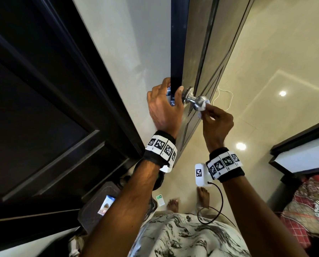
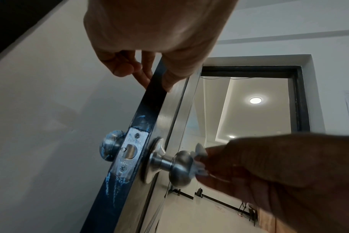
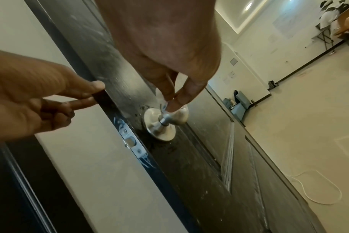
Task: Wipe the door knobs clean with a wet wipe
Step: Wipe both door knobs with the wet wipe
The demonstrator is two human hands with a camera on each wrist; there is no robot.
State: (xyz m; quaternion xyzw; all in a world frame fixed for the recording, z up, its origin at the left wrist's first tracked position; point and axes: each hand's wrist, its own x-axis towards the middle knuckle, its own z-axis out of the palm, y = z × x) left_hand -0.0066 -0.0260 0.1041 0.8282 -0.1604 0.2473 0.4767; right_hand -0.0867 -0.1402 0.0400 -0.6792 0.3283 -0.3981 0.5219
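While the left hand (image 1: 164, 106) grips the door edge (image 2: 149, 110), pinch the wet wipe (image 1: 203, 106) in the right hand (image 1: 217, 125) fingers (image 3: 181, 97) and rub all round the near door knob (image 2: 181, 168).

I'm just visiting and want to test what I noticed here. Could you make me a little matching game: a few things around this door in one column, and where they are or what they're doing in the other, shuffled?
Things:
1. left hand
2. wet wipe
3. far knob
4. white cord

States:
A. lies looped on the floor
B. pressed against the near knob by the right hand
C. grips the door edge
D. untouched, speckled with blue paint

Pairs: 1-C, 2-B, 3-D, 4-A
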